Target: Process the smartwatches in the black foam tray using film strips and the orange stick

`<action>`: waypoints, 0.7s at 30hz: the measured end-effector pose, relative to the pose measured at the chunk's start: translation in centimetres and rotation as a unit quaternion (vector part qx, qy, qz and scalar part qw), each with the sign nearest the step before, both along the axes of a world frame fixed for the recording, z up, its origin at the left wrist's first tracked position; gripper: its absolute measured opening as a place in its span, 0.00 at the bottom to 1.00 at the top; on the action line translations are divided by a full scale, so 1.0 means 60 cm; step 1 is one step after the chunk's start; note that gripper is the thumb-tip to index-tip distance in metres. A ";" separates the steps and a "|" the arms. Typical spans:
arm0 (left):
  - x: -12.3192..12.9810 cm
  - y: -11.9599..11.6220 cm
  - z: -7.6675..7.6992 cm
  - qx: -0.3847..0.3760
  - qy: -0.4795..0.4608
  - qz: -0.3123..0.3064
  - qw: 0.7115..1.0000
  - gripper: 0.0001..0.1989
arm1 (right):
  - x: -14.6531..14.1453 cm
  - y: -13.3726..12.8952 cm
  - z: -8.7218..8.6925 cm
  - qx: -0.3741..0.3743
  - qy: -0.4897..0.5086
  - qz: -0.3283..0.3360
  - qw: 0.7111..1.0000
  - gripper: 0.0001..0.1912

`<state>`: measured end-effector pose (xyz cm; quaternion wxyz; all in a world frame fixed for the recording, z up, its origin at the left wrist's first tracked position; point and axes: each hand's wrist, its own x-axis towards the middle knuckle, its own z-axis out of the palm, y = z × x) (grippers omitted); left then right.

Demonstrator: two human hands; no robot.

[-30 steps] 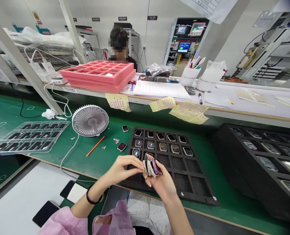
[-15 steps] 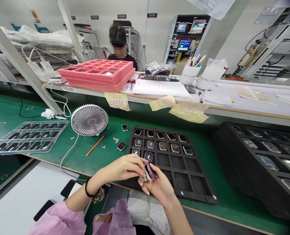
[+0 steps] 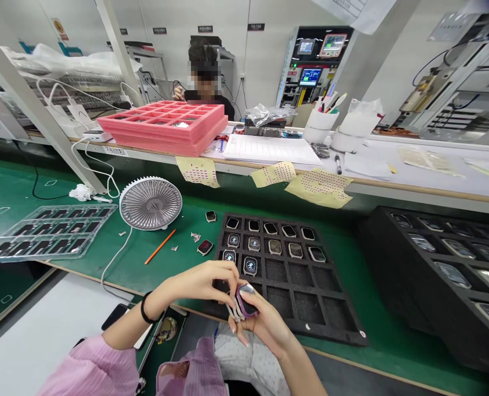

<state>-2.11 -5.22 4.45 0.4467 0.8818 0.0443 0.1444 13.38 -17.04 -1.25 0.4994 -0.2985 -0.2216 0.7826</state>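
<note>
My right hand [image 3: 269, 322] is closed around a smartwatch body [image 3: 250, 309] with a purple edge and a dark, glossy face, its thumb across the face. Pale layers show along the watch's left side; whether they are part of it or separate cases, I cannot tell. From the left, the bent fingers of my left hand [image 3: 213, 280] pinch that side. Both hands are over the near edge of a black foam tray [image 3: 343, 331]. Strapless watches fill its back rows, some with lit faces, such as the lit watch [image 3: 250, 266] just behind my fingers.
Left of the tray lie two loose watches [image 3: 205, 247], an orange stick [image 3: 160, 246] and a white fan [image 3: 151, 203]. A clear tray [image 3: 69, 253] sits far left, a black foam stack [image 3: 396, 264] right. Pink foam trays [image 3: 157, 140] stand on the shelf; a person [image 3: 205, 71] sits behind.
The watch has been turned so its dark face shows more, and both hands have shifted slightly left and down. The person opposite has moved, with one hand now raised.
</note>
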 end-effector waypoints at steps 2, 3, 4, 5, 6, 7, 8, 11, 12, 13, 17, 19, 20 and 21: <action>-0.002 -0.003 -0.005 0.009 0.015 0.009 1.000 0.09 | -0.003 -0.005 0.000 0.006 -0.036 0.001 0.999 0.17; -0.004 -0.004 -0.008 0.014 0.023 0.012 1.000 0.10 | -0.005 -0.007 -0.001 0.006 -0.046 0.000 0.999 0.18; -0.005 -0.006 -0.013 0.017 0.028 0.015 0.999 0.10 | -0.008 -0.008 -0.004 0.004 -0.051 -0.004 0.999 0.18; -0.006 -0.008 -0.019 0.017 0.031 0.019 0.999 0.11 | -0.012 -0.008 -0.007 0.002 -0.050 -0.009 0.999 0.19; -0.007 -0.010 -0.026 0.014 0.029 0.025 0.999 0.11 | -0.015 -0.009 -0.010 -0.001 -0.046 -0.014 0.999 0.20; -0.008 -0.011 -0.033 0.010 0.023 0.033 0.999 0.12 | -0.018 -0.009 -0.014 -0.005 -0.039 -0.016 0.999 0.20; -0.009 -0.011 -0.040 0.004 0.014 0.043 0.999 0.12 | -0.021 -0.008 -0.016 -0.008 -0.032 -0.018 0.999 0.21; -0.014 0.002 -0.057 -0.033 -0.006 0.082 0.996 0.15 | -0.025 -0.005 -0.019 -0.016 -0.010 -0.032 0.999 0.25; -0.018 0.012 -0.062 -0.046 -0.009 0.111 0.993 0.16 | -0.025 -0.004 -0.018 -0.017 -0.003 -0.039 0.999 0.27; -0.024 0.025 -0.067 -0.051 -0.008 0.154 0.987 0.16 | -0.024 -0.003 -0.017 -0.017 0.003 -0.046 0.999 0.28; -0.061 0.089 -0.098 0.064 0.050 0.418 0.905 0.11 | -0.010 0.001 -0.011 -0.023 0.001 -0.074 0.997 0.30; -0.077 0.116 -0.123 0.136 0.090 0.473 0.866 0.10 | -0.002 0.002 -0.008 -0.024 -0.005 -0.093 0.995 0.29; -0.082 0.127 -0.136 0.171 0.107 0.478 0.855 0.10 | 0.001 0.003 -0.007 -0.023 -0.006 -0.099 0.995 0.29; -0.086 0.135 -0.148 0.208 0.122 0.481 0.843 0.10 | 0.004 0.003 -0.006 -0.022 -0.006 -0.104 0.994 0.29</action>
